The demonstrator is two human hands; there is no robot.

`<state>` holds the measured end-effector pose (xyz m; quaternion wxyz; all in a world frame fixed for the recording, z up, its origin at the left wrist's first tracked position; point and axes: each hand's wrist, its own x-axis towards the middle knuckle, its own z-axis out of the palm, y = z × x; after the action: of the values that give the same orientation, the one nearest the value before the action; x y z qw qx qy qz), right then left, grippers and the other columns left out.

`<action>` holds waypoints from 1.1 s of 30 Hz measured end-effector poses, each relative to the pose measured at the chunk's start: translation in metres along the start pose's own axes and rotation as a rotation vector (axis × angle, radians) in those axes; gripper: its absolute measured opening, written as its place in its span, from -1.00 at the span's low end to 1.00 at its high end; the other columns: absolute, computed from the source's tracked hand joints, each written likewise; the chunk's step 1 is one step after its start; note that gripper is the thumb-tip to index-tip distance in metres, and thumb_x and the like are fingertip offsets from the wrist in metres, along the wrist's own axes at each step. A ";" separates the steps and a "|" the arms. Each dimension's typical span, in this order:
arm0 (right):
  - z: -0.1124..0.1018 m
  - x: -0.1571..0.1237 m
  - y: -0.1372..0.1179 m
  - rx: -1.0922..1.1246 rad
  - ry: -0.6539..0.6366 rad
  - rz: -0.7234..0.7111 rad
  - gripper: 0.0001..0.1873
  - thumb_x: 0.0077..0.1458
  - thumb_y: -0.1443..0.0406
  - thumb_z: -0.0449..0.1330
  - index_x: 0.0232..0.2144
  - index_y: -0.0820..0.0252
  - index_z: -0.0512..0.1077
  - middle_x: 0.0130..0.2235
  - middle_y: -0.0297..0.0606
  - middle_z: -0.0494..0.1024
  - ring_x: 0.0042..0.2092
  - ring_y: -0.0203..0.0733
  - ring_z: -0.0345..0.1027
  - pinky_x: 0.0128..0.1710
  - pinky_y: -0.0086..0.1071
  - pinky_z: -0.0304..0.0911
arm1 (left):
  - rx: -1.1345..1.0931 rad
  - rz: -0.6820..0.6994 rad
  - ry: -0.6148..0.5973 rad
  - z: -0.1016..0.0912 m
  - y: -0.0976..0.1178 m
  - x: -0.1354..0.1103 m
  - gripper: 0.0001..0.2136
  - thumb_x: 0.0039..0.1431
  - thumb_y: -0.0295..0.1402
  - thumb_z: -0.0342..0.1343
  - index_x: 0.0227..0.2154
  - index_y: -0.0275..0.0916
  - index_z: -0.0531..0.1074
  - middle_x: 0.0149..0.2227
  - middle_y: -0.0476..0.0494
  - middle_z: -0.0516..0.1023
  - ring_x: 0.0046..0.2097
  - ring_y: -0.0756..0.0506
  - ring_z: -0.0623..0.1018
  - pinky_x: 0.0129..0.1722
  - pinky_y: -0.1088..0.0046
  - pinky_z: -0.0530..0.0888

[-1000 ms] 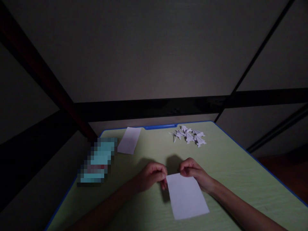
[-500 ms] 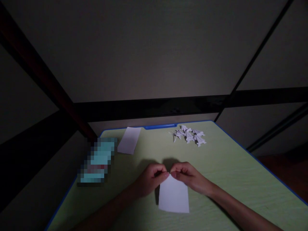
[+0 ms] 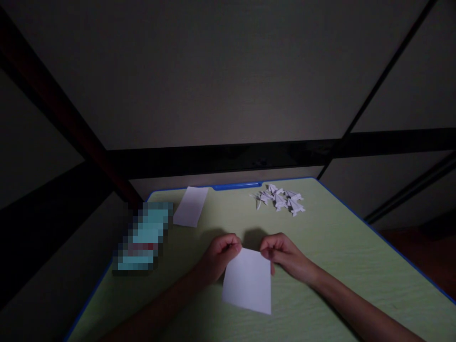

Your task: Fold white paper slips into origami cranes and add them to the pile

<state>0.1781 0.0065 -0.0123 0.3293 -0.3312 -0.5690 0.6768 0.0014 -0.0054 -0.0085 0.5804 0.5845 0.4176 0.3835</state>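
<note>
A plain white sheet of paper (image 3: pixel 247 282) is held up by its far edge, its near edge hanging toward me above the table. My left hand (image 3: pixel 223 256) pinches the far left corner between thumb and curled fingers. At the far right corner, my right hand (image 3: pixel 283 254) grips the same sheet, thumb on top, with a fingertip showing beside the right edge. Behind the paper, the curled fingers of both hands are partly hidden.
Several folded white paper figures (image 3: pixel 281 199) lie in a cluster at the back right, thin paper strips beside them. Another white sheet (image 3: pixel 191 206) rests at the back left, near a pixelated phone-like object (image 3: pixel 146 237). The pale green table (image 3: pixel 349 266) has a blue rim and meets a panelled wall.
My hands have moved apart along the paper's far edge, from close together at its middle to the two corners. The sheet has shifted slightly left and tilted.
</note>
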 end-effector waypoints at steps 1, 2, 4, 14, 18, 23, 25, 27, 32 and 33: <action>-0.001 0.000 0.002 0.046 0.009 0.004 -0.89 -0.24 0.37 0.07 -0.70 0.30 0.32 -0.76 -0.45 0.30 -0.72 -0.46 0.05 -0.70 -0.56 -0.06 | -0.028 -0.013 0.023 0.000 0.000 0.000 -0.76 -0.09 -0.24 -0.06 -0.70 -0.24 0.09 -0.67 0.12 0.06 -0.60 0.09 0.10 -0.61 0.57 0.05; -0.002 0.001 0.004 0.090 0.021 0.001 -0.90 -0.25 0.38 0.06 -0.70 0.30 0.33 -0.77 -0.44 0.31 -0.74 -0.46 0.05 -0.71 -0.56 -0.06 | -0.052 -0.022 0.044 0.000 0.001 0.000 -0.76 -0.09 -0.24 -0.05 -0.70 -0.25 0.10 -0.68 0.12 0.07 -0.60 0.09 0.10 -0.62 0.57 0.05; -0.003 0.002 0.006 0.163 0.050 -0.009 -0.90 -0.28 0.42 0.06 -0.70 0.31 0.36 -0.80 -0.43 0.33 -0.76 -0.46 0.05 -0.71 -0.57 -0.06 | -0.085 -0.025 0.069 0.001 0.002 -0.001 -0.75 -0.11 -0.23 -0.04 -0.71 -0.25 0.10 -0.68 0.12 0.07 -0.61 0.09 0.11 -0.62 0.57 0.05; -0.008 0.003 -0.005 0.252 0.245 -0.089 -0.86 -0.19 0.31 0.15 -0.65 0.30 0.36 -0.69 -0.36 0.38 -0.67 -0.43 0.13 -0.64 -0.51 0.00 | -0.285 -0.020 0.429 -0.017 -0.001 0.004 -0.74 -0.19 -0.20 0.08 -0.66 -0.25 0.14 -0.66 0.13 0.11 -0.60 0.10 0.14 -0.62 0.60 0.10; 0.003 -0.001 -0.005 0.125 0.127 -0.148 -0.75 -0.10 0.23 0.17 -0.34 0.22 0.27 -0.62 -0.44 0.34 -0.57 -0.41 0.14 -0.57 -0.52 0.00 | -0.158 0.007 0.348 -0.012 -0.004 0.006 -0.75 -0.10 -0.21 0.02 -0.67 -0.27 0.17 -0.66 0.12 0.13 -0.59 0.09 0.15 -0.61 0.60 0.11; 0.012 -0.006 -0.002 0.052 0.132 -0.198 -0.51 -0.13 0.22 0.20 -0.13 0.08 0.12 -0.51 -0.44 0.28 -0.52 -0.40 0.11 -0.55 -0.52 0.02 | 0.050 0.027 0.332 -0.008 -0.001 0.005 -0.72 -0.11 -0.21 0.01 -0.72 -0.26 0.14 -0.70 0.13 0.09 -0.61 0.09 0.13 -0.63 0.60 0.08; 0.011 -0.006 0.001 -0.044 0.171 -0.197 -0.65 -0.12 0.21 0.20 -0.24 0.16 0.24 -0.56 -0.45 0.22 -0.54 -0.41 0.07 -0.58 -0.53 0.00 | 0.050 0.028 0.331 -0.008 0.001 0.005 -0.72 -0.13 -0.20 0.02 -0.73 -0.26 0.14 -0.71 0.13 0.09 -0.61 0.09 0.14 -0.64 0.60 0.09; 0.011 -0.004 0.003 -0.119 0.205 -0.173 -0.75 -0.11 0.19 0.18 -0.37 0.22 0.32 -0.63 -0.48 0.13 -0.59 -0.43 0.01 -0.63 -0.54 -0.02 | 0.015 0.012 0.314 -0.007 0.001 0.004 -0.74 -0.15 -0.21 0.05 -0.70 -0.27 0.19 -0.70 0.12 0.15 -0.61 0.09 0.18 -0.63 0.60 0.12; 0.009 -0.002 0.004 -0.129 0.207 -0.121 -0.75 -0.12 0.16 0.17 -0.43 0.25 0.37 -0.70 -0.51 0.12 -0.65 -0.43 0.00 -0.67 -0.52 -0.02 | -0.069 -0.048 0.290 -0.005 -0.001 0.005 -0.79 -0.24 -0.27 0.15 -0.65 -0.32 0.30 -0.66 0.04 0.33 -0.58 0.05 0.31 -0.60 0.58 0.21; 0.008 -0.002 0.004 -0.126 0.207 -0.122 -0.75 -0.11 0.16 0.16 -0.43 0.25 0.38 -0.69 -0.48 0.16 -0.64 -0.42 0.03 -0.66 -0.52 -0.01 | -0.072 -0.047 0.297 -0.005 -0.002 0.006 -0.79 -0.24 -0.28 0.15 -0.65 -0.33 0.31 -0.66 0.04 0.35 -0.58 0.05 0.32 -0.60 0.58 0.21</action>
<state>0.1722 0.0003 -0.0146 0.4052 -0.3840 -0.5925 0.5807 -0.0018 0.0017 -0.0109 0.5417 0.4902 0.4983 0.4668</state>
